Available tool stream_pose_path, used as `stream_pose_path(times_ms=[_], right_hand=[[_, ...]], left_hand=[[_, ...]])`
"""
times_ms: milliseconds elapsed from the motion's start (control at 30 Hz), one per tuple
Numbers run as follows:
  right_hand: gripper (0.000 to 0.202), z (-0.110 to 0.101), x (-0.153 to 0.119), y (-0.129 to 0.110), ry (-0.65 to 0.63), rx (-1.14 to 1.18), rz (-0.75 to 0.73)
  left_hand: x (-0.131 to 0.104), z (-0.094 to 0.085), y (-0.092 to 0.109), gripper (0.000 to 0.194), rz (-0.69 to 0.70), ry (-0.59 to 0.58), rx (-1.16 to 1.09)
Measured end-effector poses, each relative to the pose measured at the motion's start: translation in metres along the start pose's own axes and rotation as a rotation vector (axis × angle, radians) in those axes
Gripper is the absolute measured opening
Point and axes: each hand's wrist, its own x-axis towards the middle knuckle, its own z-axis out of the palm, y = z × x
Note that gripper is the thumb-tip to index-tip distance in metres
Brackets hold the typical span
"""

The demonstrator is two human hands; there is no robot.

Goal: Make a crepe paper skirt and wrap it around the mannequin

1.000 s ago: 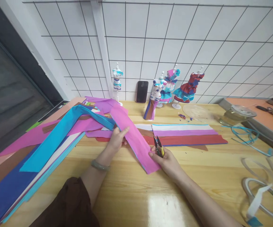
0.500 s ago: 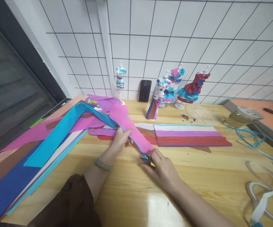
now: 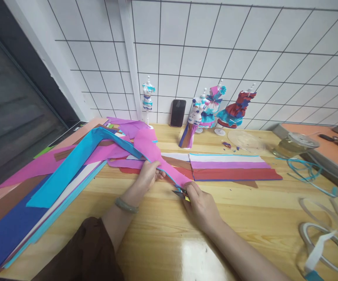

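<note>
My left hand [image 3: 150, 174] pinches the edge of a long pink strip [image 3: 148, 146], crepe paper by its look, with a blue strip [image 3: 95, 142] lying along its edge. My right hand [image 3: 202, 207] is closed around scissors [image 3: 182, 194], whose dark blades point left beside the strip's near end. Part of the scissors is hidden in the palm. The fingertips of my right hand also touch the pink end. Behind my hands lies a flat panel of white, purple and red bands [image 3: 233, 168].
Several small mannequins stand by the tiled wall, among them one in a red and blue dress [image 3: 239, 109]. A phone [image 3: 177, 113] leans there. More coloured strips [image 3: 13, 230] cover the left side. Rolls of tape [image 3: 327, 246] and a clear container [image 3: 296, 145] are at right.
The pink strip between my hands looks narrower and more gathered. My right hand has turned slightly, its lower fingers drawn in on the scissors. The view has shifted a little.
</note>
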Motion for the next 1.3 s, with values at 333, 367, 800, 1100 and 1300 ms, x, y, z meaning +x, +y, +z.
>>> stream_pose_path(times_ms=[333,367,800,1100,1300], right_hand=[[0.024,-0.009,0.012,-0.002,0.145,1.277,0.507],[0.027,-0.012,0.013,-0.001,0.117,1.452,0.592],[0.031,-0.036,0.003,0.003,-0.296,2.075,0.616],[0.031,-0.029,0.0,-0.005,-0.564,1.97,0.413],[0.03,-0.022,0.001,-0.009,-0.686,1.901,0.457]], left_hand=[[-0.003,-0.002,0.004,0.046,0.047,-0.228,-0.017],[-0.003,-0.001,0.002,0.047,0.053,-0.258,-0.006],[0.003,-0.009,0.008,0.022,-0.003,-0.321,-0.382],[0.009,-0.023,0.025,0.028,0.094,-0.113,-0.458],[0.002,-0.017,0.037,0.051,0.401,-0.045,-0.243]])
